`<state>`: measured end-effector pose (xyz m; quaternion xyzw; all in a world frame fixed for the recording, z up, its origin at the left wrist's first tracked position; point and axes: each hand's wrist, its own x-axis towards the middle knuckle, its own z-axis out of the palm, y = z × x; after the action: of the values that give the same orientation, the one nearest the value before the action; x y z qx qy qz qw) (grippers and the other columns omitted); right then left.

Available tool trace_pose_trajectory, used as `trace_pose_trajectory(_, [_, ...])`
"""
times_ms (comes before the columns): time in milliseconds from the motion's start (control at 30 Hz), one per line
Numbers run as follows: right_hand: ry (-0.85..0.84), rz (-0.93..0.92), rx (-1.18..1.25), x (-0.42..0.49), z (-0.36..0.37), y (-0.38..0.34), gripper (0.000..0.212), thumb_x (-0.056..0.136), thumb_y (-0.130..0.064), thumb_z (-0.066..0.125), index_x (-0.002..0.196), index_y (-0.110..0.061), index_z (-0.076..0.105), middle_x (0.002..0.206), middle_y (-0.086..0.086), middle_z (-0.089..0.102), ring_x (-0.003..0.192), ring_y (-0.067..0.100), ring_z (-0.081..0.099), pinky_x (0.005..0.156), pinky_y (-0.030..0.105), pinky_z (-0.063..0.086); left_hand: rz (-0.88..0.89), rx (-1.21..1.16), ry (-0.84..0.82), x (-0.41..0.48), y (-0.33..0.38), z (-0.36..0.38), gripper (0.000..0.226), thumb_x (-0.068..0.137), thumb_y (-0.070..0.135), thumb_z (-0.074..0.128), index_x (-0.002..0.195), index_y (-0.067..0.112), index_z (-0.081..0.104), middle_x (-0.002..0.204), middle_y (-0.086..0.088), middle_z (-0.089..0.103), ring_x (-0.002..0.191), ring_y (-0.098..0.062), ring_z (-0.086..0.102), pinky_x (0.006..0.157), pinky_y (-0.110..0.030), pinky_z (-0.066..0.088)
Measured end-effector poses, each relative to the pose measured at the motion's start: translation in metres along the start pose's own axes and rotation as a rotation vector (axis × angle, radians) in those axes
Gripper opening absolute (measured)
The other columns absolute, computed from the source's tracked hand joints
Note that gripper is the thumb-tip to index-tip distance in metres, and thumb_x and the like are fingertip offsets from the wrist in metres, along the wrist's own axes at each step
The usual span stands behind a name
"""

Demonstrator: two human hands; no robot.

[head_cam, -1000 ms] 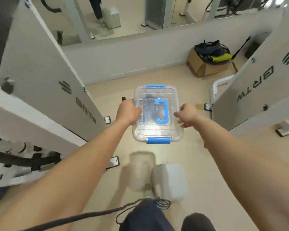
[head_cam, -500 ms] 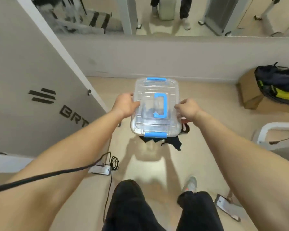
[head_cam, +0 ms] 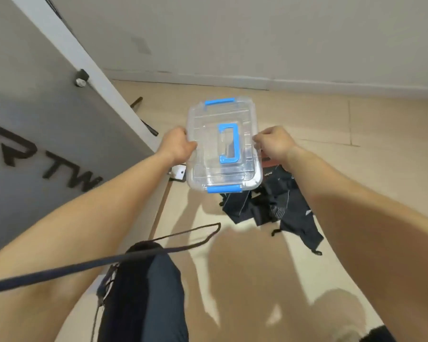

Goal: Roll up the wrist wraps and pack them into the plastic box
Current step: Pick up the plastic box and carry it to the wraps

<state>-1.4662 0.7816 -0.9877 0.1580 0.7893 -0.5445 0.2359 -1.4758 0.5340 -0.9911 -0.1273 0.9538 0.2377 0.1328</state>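
Box (head_cam: 208,124) of clear plastic, rectangular with rounded corners, held in mid-air between both hands. The left hand (head_cam: 177,144) curls round one long edge and the right hand (head_cam: 274,144) clasps the opposite edge. Its ribbed see-through lid is on, with a flat blue handle (head_cam: 229,143) between the hands and a blue latch at each short end. Below the right hand, the wrist wraps (head_cam: 269,206) lie on the smooth pale floor (head_cam: 319,119), a crumpled heap of dark fabric strips.
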Motion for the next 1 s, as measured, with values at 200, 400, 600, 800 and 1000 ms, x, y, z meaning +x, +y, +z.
trace_pose_trajectory(200, [0.019, 0.011, -0.039, 0.062, 0.051, 0.082, 0.025, 0.096, -0.016, 0.052, 0.096, 0.005, 0.065, 0.104, 0.023, 0.073, 0.099, 0.039, 0.072, 0.086, 0.055, 0.06, -0.052, -0.06, -0.027, 0.045, -0.066, 0.084, 0.029, 0.086, 0.027, 0.069, 0.106, 0.013, 0.052, 0.108, -0.013, 0.067, 0.096, -0.033, 0.067, 0.074, -0.032, 0.048])
trace_pose_trajectory(400, [0.009, -0.009, -0.087, 0.032, 0.078, 0.097, 0.027, 0.093, -0.011, 0.054, 0.105, 0.011, 0.065, 0.106, 0.025, 0.073, 0.095, 0.037, 0.074, 0.08, 0.052, 0.063, -0.044, -0.087, 0.0, 0.022, -0.089, 0.078, 0.03, 0.088, 0.024, 0.068, 0.113, 0.012, 0.056, 0.115, -0.014, 0.068, 0.103, -0.034, 0.066, 0.091, -0.038, 0.053])
trace_pose_trajectory(600, [0.037, -0.052, -0.124, -0.011, 0.093, 0.083, 0.021, 0.095, -0.011, 0.057, 0.108, 0.003, 0.065, 0.101, 0.015, 0.074, 0.09, 0.03, 0.074, 0.081, 0.049, 0.063, 0.0, -0.126, 0.02, -0.014, -0.101, 0.052, 0.033, 0.089, 0.021, 0.066, 0.118, 0.006, 0.063, 0.109, -0.015, 0.069, 0.101, -0.036, 0.067, 0.087, -0.041, 0.057])
trace_pose_trajectory(800, [0.084, -0.071, -0.116, -0.039, 0.119, 0.104, 0.012, 0.098, -0.009, 0.055, 0.089, -0.008, 0.063, 0.099, 0.014, 0.072, 0.092, 0.03, 0.073, 0.082, 0.048, 0.063, 0.055, -0.164, -0.03, -0.047, -0.126, 0.044, 0.047, 0.09, 0.023, 0.07, 0.132, 0.008, 0.054, 0.115, -0.014, 0.067, 0.092, -0.031, 0.068, 0.09, -0.044, 0.058])
trace_pose_trajectory(1000, [0.059, -0.002, -0.005, -0.025, 0.165, 0.157, 0.01, 0.093, -0.007, 0.057, 0.093, -0.005, 0.067, 0.103, 0.017, 0.073, 0.092, 0.032, 0.073, 0.078, 0.051, 0.064, 0.034, -0.104, -0.17, -0.051, -0.15, 0.06, 0.029, 0.094, 0.018, 0.072, 0.115, 0.013, 0.053, 0.111, -0.013, 0.065, 0.091, -0.028, 0.066, 0.089, -0.045, 0.06])
